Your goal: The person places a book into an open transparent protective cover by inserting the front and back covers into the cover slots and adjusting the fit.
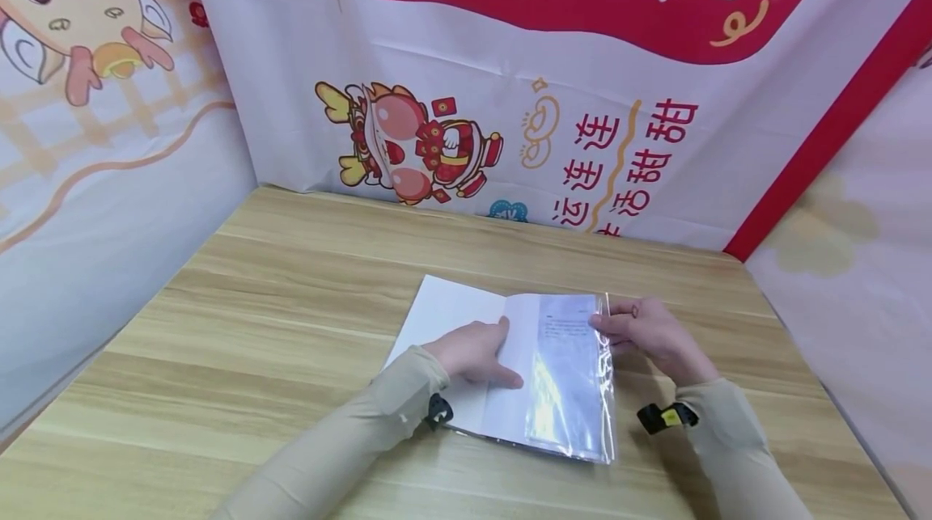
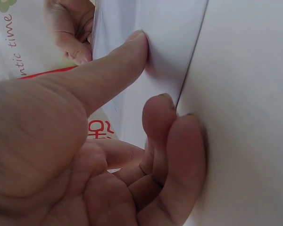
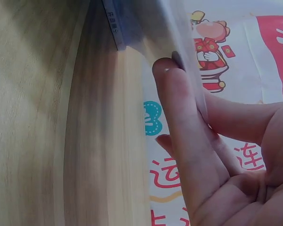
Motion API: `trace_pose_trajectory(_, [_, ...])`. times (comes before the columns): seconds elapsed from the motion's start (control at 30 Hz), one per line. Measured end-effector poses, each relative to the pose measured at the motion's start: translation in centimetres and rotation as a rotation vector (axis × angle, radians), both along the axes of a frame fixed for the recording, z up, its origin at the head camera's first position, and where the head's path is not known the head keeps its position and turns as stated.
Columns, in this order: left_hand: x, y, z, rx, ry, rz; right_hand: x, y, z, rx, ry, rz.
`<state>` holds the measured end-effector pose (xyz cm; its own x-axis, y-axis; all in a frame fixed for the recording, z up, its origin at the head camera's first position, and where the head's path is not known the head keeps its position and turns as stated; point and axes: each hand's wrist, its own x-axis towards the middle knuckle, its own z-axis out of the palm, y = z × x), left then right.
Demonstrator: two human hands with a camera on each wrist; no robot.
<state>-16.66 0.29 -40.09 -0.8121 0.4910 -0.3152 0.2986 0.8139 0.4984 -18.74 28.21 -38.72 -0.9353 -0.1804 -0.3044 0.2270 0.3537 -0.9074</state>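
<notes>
An open book (image 1: 446,311) with a white left page lies on the table. Over its right side is a clear plastic book cover (image 1: 607,415), shiny and reaching past the page edge. My left hand (image 1: 475,352) rests on the pages near the fold, fingers spread. In the left wrist view, the left thumb (image 2: 127,54) touches one page and fingertips lie by the fold. My right hand (image 1: 651,336) pinches the cover's right edge near the top corner. From the right wrist, the plastic sheet (image 3: 172,28) stands between thumb and fingers, raised off the table.
The wood-grain table (image 1: 240,318) extends around the book on all sides. A printed cloth (image 1: 466,43) with cartoon figures and red lettering hangs along its back edge, and more cloth hangs at both sides. Each wrist wears a dark strap (image 1: 666,417).
</notes>
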Motion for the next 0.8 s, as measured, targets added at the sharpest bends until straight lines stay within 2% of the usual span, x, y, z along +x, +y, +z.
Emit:
trace_pose_trajectory(0.27, [-0.1, 0.0, 0.0, 0.001, 0.007, -0.012, -0.1, -0.4, -0.4, -0.063, -0.03, -0.005])
trace_pose_trajectory(0.8, [-0.1, -0.2, 0.1, 0.039, 0.002, -0.024, 0.0, -1.4, -1.2, -0.048, -0.069, -0.055])
